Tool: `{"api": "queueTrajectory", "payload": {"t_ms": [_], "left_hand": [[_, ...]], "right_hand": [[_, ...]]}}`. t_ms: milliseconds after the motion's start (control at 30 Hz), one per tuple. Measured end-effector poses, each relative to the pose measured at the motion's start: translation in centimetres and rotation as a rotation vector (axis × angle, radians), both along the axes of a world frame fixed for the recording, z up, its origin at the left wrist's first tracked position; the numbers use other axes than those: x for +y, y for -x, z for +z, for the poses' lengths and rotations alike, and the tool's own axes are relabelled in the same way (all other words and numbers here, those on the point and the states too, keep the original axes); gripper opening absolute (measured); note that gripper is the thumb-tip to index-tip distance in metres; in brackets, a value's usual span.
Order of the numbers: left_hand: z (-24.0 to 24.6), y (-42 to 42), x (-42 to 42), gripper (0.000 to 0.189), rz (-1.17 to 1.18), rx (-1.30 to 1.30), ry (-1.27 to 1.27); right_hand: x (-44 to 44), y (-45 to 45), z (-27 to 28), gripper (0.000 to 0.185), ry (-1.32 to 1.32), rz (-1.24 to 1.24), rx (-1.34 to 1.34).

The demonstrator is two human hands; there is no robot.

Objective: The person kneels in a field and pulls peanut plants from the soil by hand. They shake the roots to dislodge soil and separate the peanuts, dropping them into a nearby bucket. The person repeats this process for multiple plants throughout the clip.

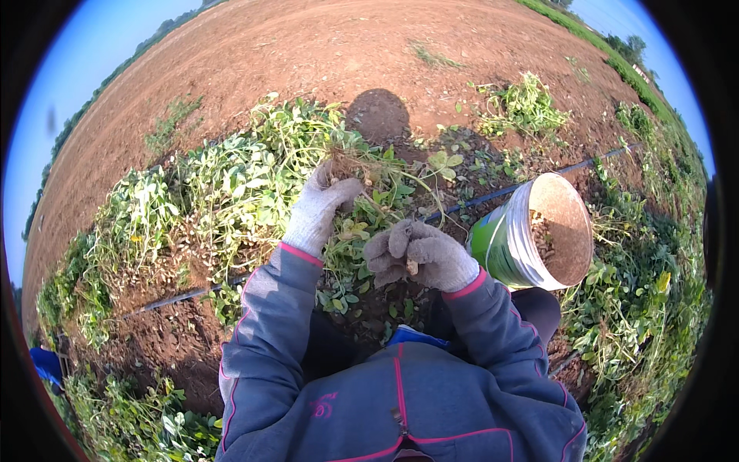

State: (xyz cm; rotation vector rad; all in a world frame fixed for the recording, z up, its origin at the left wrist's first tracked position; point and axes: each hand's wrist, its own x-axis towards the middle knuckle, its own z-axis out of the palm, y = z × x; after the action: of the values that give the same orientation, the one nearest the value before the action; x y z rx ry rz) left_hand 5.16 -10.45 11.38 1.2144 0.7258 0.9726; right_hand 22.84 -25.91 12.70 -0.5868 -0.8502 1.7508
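My left hand (321, 205), in a pale knitted work glove, grips a peanut plant near its root tangle (352, 164). The plant's stems and leaves (444, 164) reach out to the right. My right hand (421, 254), in a matching soiled glove, is curled around a peanut pod (412, 266), which shows below the fingers. Just right of that hand a white and green plastic bucket (508, 242) leans with its mouth towards me. Peanut pods (541, 234) lie inside it.
A heap of pulled peanut plants (248, 167) lies ahead to the left, with another clump (528, 107) farther right. A dark drip irrigation hose (479, 199) crosses the soil behind the bucket. Leafy plants (629, 312) grow at right. A blue object (46, 365) is at far left.
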Motion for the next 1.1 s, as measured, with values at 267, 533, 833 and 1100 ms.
{"api": "queueTrajectory", "payload": {"t_ms": [267, 533, 833, 1100], "left_hand": [[-1.2, -0.6, -0.4, 0.090, -0.260, -0.543, 0.152], [-1.7, -0.7, -1.4, 0.075, -0.335, -0.370, 0.035], [1.8, -0.1, -3.0, 0.074, -0.438, 0.020, -0.237], [0.2, -1.1, -2.0, 0.064, -0.333, 0.105, -0.118]], "right_hand": [[2.7, 0.1, 2.7, 0.032, -0.354, -0.634, -0.897], [7.2, 0.3, 2.2, 0.035, -0.733, -0.766, -1.701], [8.1, -0.9, 1.0, 0.046, -0.536, -0.677, -1.444], [6.6, -1.5, 3.1, 0.027, -0.100, -0.311, -0.763]]}}
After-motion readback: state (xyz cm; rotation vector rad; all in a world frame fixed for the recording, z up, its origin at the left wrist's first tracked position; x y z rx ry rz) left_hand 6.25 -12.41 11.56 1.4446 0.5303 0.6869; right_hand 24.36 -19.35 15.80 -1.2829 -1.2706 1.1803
